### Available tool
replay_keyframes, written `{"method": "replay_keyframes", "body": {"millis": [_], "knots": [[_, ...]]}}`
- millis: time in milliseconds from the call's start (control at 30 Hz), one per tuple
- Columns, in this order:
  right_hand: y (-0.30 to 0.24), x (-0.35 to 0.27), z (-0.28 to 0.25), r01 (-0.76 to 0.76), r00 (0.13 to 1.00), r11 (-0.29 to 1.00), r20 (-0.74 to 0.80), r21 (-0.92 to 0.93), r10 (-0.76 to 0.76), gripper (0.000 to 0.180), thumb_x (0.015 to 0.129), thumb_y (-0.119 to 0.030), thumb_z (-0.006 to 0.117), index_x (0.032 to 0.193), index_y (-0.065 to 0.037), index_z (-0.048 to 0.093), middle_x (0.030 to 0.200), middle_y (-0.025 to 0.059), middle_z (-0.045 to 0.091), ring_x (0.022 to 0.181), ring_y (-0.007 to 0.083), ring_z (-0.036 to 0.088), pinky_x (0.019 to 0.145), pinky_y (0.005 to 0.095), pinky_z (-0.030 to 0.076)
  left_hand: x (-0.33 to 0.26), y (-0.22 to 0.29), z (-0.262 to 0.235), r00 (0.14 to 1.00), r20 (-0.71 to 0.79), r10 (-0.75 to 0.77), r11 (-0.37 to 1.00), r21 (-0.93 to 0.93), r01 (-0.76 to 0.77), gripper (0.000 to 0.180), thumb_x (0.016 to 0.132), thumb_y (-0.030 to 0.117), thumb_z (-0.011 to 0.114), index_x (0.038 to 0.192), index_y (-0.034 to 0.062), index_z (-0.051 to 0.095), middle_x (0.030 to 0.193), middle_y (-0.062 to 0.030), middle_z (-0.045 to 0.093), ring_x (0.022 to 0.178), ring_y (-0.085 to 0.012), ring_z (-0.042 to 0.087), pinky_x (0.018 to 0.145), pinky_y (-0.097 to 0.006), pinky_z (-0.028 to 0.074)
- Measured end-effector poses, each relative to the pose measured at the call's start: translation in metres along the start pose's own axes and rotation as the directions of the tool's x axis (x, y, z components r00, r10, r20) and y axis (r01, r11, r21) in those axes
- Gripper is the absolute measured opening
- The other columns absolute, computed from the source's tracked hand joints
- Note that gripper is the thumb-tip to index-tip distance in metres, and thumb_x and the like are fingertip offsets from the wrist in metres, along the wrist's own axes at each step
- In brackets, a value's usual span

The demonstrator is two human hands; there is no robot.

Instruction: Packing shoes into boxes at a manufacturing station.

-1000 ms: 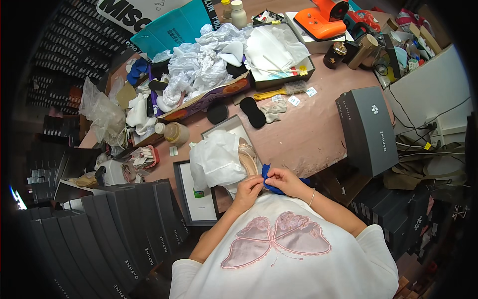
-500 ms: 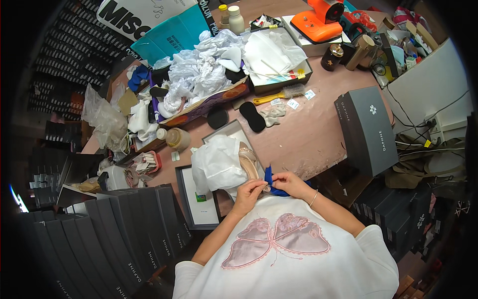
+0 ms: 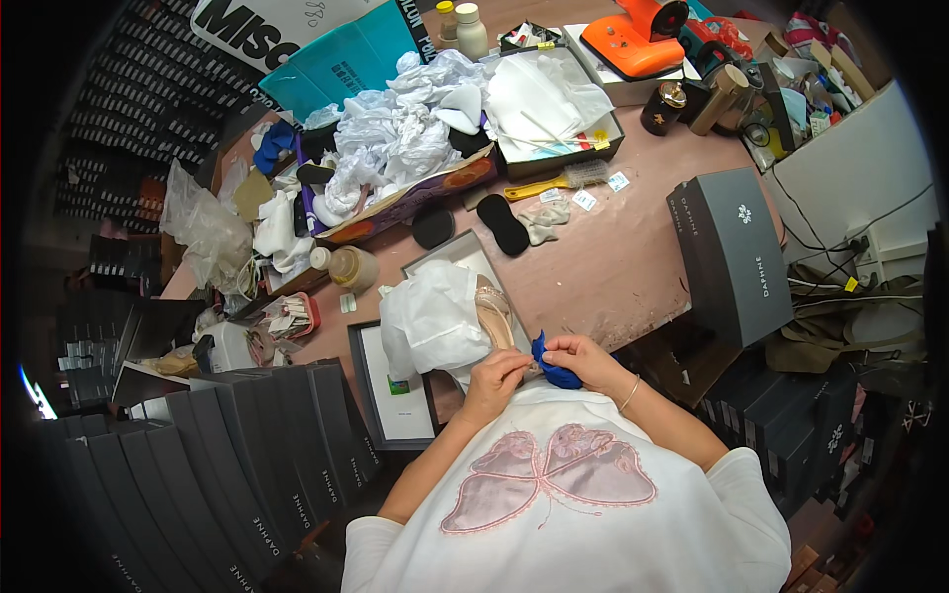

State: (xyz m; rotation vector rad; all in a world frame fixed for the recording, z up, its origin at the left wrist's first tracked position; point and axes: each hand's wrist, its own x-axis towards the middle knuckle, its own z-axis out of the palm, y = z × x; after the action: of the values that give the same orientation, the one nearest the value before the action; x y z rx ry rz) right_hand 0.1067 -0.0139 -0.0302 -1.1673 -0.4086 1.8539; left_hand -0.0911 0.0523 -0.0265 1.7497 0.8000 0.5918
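Observation:
My right hand (image 3: 585,362) pinches a crumpled dark blue cloth (image 3: 557,374) close to my shirt front. Beside it, my left hand (image 3: 497,383) is closed with fingertips together near the shoe's strap; what they grip is too small to make out. A beige shoe (image 3: 492,313) lies just beyond the hands, partly wrapped in white tissue paper (image 3: 427,321). Under the paper sits an open grey shoebox (image 3: 423,267); the dark-rimmed lid (image 3: 368,395) with a white inside lies to its left.
A closed grey shoebox (image 3: 736,262) stands at the table's right edge. Stacked shoeboxes (image 3: 237,455) fill the lower left. Farther back are a carton of crumpled paper (image 3: 400,128), a yellow-handled brush (image 3: 554,185), a black oval pad (image 3: 502,224), a jar (image 3: 353,268) and an orange device (image 3: 633,49).
The blue cloth has been bunched and turned between my hands, with more of it hanging below my right fingers. My left hand has shifted only slightly. The shoe and boxes stay nearly in place.

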Motion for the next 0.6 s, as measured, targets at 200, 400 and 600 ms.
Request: {"method": "replay_keyframes", "body": {"millis": [200,400,600], "knots": [[-0.004,0.001,0.012,0.134,0.986,0.920,-0.047,-0.367,-0.162,0.013,0.087,-0.011,0.065,0.089,0.001,0.065,0.077,-0.0005,0.064,0.068,0.0048,0.056,0.062,0.0197,0.046,0.006,0.004,-0.001,0.987,0.006,0.162,0.971,0.176,-0.160,0.020,0.076,-0.003,0.064,0.095,-0.0005,0.065,0.088,-0.0147,0.064,0.085,-0.0318,0.062,0.079,-0.037,0.050],[-0.011,0.003,0.024,0.251,0.930,0.647,-0.006,-0.720,-0.368,0.014,0.079,-0.009,0.067,0.082,0.004,0.064,0.064,0.0021,0.061,0.061,0.0044,0.053,0.055,0.0235,0.044,0.007,0.007,-0.001,0.989,0.034,0.143,0.949,0.280,-0.146,0.017,0.075,-0.003,0.063,0.092,-0.0007,0.065,0.088,-0.0145,0.063,0.086,-0.0335,0.061,0.081,-0.040,0.050],[0.004,0.009,0.014,0.187,0.966,0.870,-0.076,-0.456,-0.247,0.008,0.082,-0.006,0.063,0.084,0.001,0.063,0.071,-0.0019,0.060,0.060,0.0051,0.051,0.054,0.0205,0.042,0.007,0.007,0.001,0.990,0.029,0.139,0.964,0.227,-0.142,0.017,0.075,-0.003,0.063,0.092,-0.0008,0.065,0.088,-0.0141,0.063,0.085,-0.0325,0.061,0.078,-0.038,0.050]]}}
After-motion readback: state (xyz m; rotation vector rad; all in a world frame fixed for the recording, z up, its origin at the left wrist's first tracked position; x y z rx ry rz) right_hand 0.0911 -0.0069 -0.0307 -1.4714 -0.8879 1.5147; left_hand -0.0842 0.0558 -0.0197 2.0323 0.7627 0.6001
